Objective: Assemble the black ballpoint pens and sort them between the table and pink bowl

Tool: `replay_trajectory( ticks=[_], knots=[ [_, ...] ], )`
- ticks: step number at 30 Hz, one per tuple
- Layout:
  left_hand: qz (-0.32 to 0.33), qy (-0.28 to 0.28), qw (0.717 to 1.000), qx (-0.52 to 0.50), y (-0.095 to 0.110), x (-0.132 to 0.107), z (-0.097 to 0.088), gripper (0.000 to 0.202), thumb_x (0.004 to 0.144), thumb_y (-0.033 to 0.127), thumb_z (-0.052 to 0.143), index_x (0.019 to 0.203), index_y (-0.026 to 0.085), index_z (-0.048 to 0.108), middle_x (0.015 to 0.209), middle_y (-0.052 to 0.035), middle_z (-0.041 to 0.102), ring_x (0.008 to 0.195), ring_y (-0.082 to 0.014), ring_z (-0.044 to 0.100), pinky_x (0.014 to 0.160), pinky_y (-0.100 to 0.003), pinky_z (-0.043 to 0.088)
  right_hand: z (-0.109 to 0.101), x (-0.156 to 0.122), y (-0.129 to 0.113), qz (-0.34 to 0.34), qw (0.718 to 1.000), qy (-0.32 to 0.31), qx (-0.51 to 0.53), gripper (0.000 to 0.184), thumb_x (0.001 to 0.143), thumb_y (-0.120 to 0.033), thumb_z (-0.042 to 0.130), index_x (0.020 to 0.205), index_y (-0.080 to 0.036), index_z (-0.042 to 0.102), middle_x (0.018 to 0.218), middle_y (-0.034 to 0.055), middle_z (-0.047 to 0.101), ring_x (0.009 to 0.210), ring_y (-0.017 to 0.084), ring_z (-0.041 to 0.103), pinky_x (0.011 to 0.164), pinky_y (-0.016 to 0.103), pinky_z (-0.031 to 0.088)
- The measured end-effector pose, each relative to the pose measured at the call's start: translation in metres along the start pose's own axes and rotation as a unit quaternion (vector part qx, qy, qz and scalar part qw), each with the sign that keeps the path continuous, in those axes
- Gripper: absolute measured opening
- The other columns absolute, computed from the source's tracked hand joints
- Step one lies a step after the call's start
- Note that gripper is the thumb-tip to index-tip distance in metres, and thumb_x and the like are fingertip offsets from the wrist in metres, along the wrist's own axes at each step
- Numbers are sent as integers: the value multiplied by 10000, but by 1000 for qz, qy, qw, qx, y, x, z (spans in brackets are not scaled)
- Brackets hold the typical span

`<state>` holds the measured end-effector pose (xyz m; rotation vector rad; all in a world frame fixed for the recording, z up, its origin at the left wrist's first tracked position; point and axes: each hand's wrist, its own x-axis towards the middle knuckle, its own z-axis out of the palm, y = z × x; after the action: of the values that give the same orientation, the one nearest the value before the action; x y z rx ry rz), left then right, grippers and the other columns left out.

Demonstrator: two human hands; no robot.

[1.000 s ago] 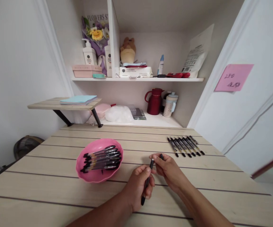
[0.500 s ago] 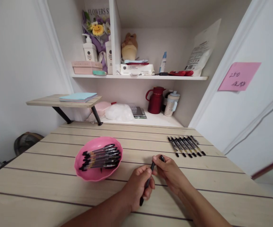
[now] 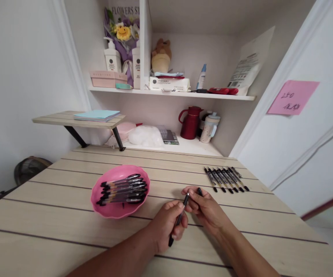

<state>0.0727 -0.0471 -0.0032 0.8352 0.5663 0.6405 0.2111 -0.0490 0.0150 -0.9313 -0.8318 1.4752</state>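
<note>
Left hand (image 3: 166, 223): fingers wrapped round a pen (image 3: 179, 219), toward the table's (image 3: 68, 231) near edge. Pen's long axis slants far-edgeward, leaning right; metal tip (image 3: 187, 194) just beside right hand (image 3: 205, 207), fingers pinching black cap (image 3: 199, 191).

Red jug (image 3: 191, 123) stands near a pale tumbler (image 3: 209, 130); above, plush toy (image 3: 161, 57) behind white packet (image 3: 170, 84). Left: blue-topped paper stack (image 3: 97, 114) on wooden riser (image 3: 55, 117). Right: pink handwritten note (image 3: 293, 97).
</note>
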Motion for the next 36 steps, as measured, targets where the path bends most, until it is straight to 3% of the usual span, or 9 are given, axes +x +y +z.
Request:
replay_trajectory(
  ticks=[5, 10, 13, 17, 22, 25, 28, 32, 36],
  knots=[
    [-4, 11, 1000, -7, 0, -1, 1, 339, 753, 496, 496, 833, 167, 492, 511, 64, 481, 282, -4, 245, 326, -182, 106, 0, 1, 1, 15, 1000, 16, -12, 350, 619, -457, 683, 808, -179, 585, 425, -81, 371, 383, 50, 301, 408, 201, 250],
    [-12, 29, 1000, -1, 0, -1, 1, 356, 733, 509, 520, 845, 172, 493, 505, 71, 471, 287, 0, 243, 332, -177, 102, -2, 4, 6, 11, 999, 29, -45, 320, 608, -410, 712, 624, -174, 497, 396, -102, 273, 374, 31, 204, 392, 202, 197],
    [-31, 16, 999, -16, 0, -1, -1, 363, 727, 515, 524, 842, 172, 490, 504, 70, 469, 291, 4, 232, 345, -176, 88, -5, 7, 5, -8, 999, 30, -22, 315, 596, -399, 719, 728, -165, 554, 455, -78, 380, 382, 26, 187, 377, 206, 156],
    [-38, 6, 999, -26, 1, 0, -2, 353, 736, 503, 517, 852, 170, 496, 509, 65, 472, 295, 3, 234, 351, -181, 83, -15, 16, -3, -54, 995, 77, 19, 306, 590, -364, 718, 777, -189, 551, 716, 1, 580, 387, 10, 191, 356, 198, 131],
    [-35, 11, 998, -42, 1, 1, -4, 341, 740, 487, 517, 855, 167, 503, 531, 56, 481, 305, 2, 244, 358, -186, 74, -42, 33, -21, -55, 981, 153, -102, 299, 570, -348, 720, 726, -175, 532, 652, 6, 586, 374, 14, 266, 344, 187, 156],
    [-40, 9, 998, -46, 1, 1, -4, 344, 731, 485, 530, 846, 162, 511, 527, 56, 479, 305, 2, 244, 361, -189, 73, -64, 44, -36, -62, 950, 215, -216, 291, 553, -351, 710, 705, -163, 547, 565, 3, 565, 369, 33, 303, 346, 198, 201],
    [-39, 7, 998, -46, 1, 1, -4, 341, 730, 479, 533, 846, 160, 516, 526, 55, 481, 303, 1, 248, 360, -190, 76, -81, 55, -47, -73, 897, 252, -357, 240, 596, -362, 646, 696, -155, 578, 460, -18, 499, 371, 71, 361, 360, 220, 245],
    [-30, 1, 999, -43, 0, 2, -4, 331, 740, 474, 522, 844, 160, 516, 532, 54, 481, 301, 0, 255, 355, -192, 80, -89, 70, -47, -53, 795, 223, -562, 185, 667, -342, 533, 648, -169, 597, 422, -16, 482, 392, 108, 424, 407, 242, 284],
    [-27, -1, 999, -38, -1, 3, -5, 349, 744, 491, 510, 855, 160, 513, 535, 54, 480, 299, 0, 254, 350, -192, 81, -82, 85, -31, -50, 745, 207, -632, 102, 618, -248, 550, 569, -175, 603, 514, 34, 573, 522, 158, 524, 496, 259, 309]
  ],
)
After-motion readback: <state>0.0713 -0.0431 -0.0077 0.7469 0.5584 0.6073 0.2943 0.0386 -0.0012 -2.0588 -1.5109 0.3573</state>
